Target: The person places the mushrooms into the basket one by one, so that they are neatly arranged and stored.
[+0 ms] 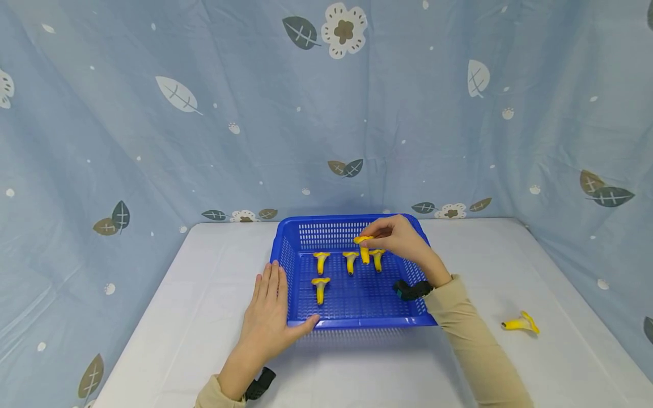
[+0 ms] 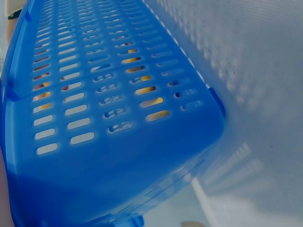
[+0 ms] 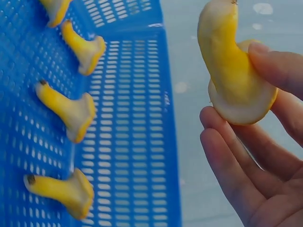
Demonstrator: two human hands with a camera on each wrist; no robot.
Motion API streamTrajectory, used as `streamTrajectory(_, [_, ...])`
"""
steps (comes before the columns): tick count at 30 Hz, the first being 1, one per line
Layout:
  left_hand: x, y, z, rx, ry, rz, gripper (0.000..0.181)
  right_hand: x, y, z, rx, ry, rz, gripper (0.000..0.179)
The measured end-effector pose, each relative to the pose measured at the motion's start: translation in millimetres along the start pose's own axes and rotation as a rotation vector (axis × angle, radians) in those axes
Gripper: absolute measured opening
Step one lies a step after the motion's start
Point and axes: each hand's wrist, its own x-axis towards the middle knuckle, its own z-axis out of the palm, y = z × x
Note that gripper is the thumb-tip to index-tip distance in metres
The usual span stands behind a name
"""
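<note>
My right hand (image 1: 400, 241) pinches a yellow mushroom (image 3: 225, 66) by its cap between thumb and fingers. The stem of this mushroom points down in the head view, over the back part of a blue plastic basket (image 1: 362, 323). Several more yellow mushrooms lie on the basket floor: a back row with one mushroom (image 1: 321, 263) at the left, and another mushroom (image 1: 319, 290) nearer the front. My left hand (image 1: 267, 317) rests with straight fingers along the left rim, its thumb at the front rim. In the left wrist view, the slotted basket wall (image 2: 113, 156) hides most of the contents.
A single yellow mushroom (image 1: 521, 323) lies on the white tabletop (image 1: 219, 266), to the right of the basket. Behind the table hangs a blue curtain (image 1: 285, 124) with leaf and flower prints. Both wrists carry black straps.
</note>
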Motion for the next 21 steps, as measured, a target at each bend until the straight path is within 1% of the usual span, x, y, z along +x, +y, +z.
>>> streamTrajectory(8, [0.0, 0.8, 0.0, 0.004, 0.001, 0.001, 0.121, 8.1, 14, 15, -0.008, -0.105, 0.034, 0.009])
streamTrajectory(12, [-0.4, 0.5, 0.4, 0.004, 0.002, -0.002, 0.12, 10.1, 20, 20, -0.046, -0.163, 0.042, 0.01])
streamTrajectory(16, [-0.4, 0.4, 0.9, 0.002, 0.003, -0.003, 0.12, 10.8, 24, 24, -0.097, -0.206, 0.043, 0.013])
streamTrajectory(21, [0.3, 0.5, 1.4, 0.002, 0.005, -0.004, 0.12, 12.2, 29, 27, -0.136, -0.255, 0.059, 0.016])
